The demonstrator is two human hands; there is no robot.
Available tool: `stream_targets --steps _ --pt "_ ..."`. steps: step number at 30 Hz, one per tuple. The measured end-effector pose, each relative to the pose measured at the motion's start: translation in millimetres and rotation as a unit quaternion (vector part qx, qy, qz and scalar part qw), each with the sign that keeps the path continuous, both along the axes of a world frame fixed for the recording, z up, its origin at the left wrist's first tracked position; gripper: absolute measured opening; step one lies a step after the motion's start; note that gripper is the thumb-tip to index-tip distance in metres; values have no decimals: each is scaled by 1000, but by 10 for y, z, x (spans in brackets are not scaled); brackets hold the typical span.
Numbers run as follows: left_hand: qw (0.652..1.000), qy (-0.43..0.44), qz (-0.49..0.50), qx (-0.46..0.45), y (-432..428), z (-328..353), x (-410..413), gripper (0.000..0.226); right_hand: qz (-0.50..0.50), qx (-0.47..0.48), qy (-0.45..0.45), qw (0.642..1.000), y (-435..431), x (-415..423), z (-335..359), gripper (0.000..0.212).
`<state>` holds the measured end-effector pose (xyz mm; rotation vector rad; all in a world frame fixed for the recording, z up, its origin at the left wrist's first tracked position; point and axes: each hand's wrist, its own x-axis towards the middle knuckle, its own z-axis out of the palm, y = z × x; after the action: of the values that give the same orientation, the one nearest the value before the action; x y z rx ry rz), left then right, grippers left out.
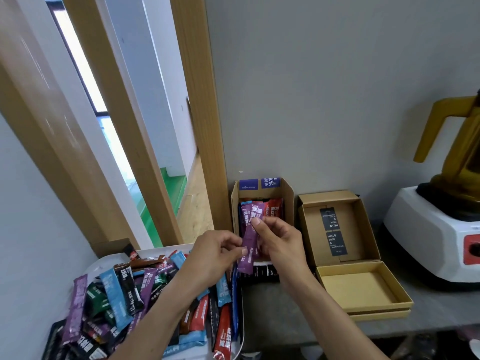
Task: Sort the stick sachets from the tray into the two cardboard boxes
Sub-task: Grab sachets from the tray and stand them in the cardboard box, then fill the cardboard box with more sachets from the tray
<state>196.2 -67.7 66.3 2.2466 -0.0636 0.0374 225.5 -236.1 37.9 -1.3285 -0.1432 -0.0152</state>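
Note:
A purple stick sachet [248, 245] is held upright over the left cardboard box [287, 201]. My left hand [215, 255] pinches its lower part and my right hand [281, 240] pinches its upper part. The left box holds purple, blue and red sachets standing against its back wall. The right cardboard box [310, 229] lies open with two black labels on its floor and no sachets in sight. At the lower left a white tray [96, 266] is piled with several sachets [122, 297] in purple, blue, green, black and red.
A white blender base [431, 235] with a yellow jug [462, 141] stands at the right on the grey counter [272, 307]. The right box's lid [363, 289] lies open toward me. A wooden door frame [205, 126] rises behind the tray.

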Motion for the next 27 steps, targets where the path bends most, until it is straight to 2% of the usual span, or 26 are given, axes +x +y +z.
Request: stream_targets --steps 4,8,12,15,17,20,22,24,27 --pt "999 -30 18 -2 -92 11 16 11 -23 -29 -26 999 9 -19 2 31" --pt "998 -37 38 -44 -151 -51 -25 24 -80 -165 -64 981 -42 -15 -107 27" --pt "996 -60 68 -7 -103 -138 -106 19 -181 -318 -116 923 6 103 -142 36" --pt "995 -46 75 -47 22 -136 -180 8 -185 -407 -139 884 111 233 -200 31" --pt "994 -43 85 -45 134 -142 -238 4 -181 -461 -133 859 169 271 -257 37" --pt "991 -40 125 -31 374 -178 -330 5 -170 -509 -131 834 202 262 -348 46" --pt "988 -36 152 -23 544 -208 -398 4 -149 -536 -134 820 202 233 -390 36" --pt "984 -28 172 -35 694 -219 -494 4 -133 -525 -139 829 195 167 -394 27" --pt "973 -34 225 -27 937 -208 -646 6 -145 -474 -158 854 226 8 -289 26"
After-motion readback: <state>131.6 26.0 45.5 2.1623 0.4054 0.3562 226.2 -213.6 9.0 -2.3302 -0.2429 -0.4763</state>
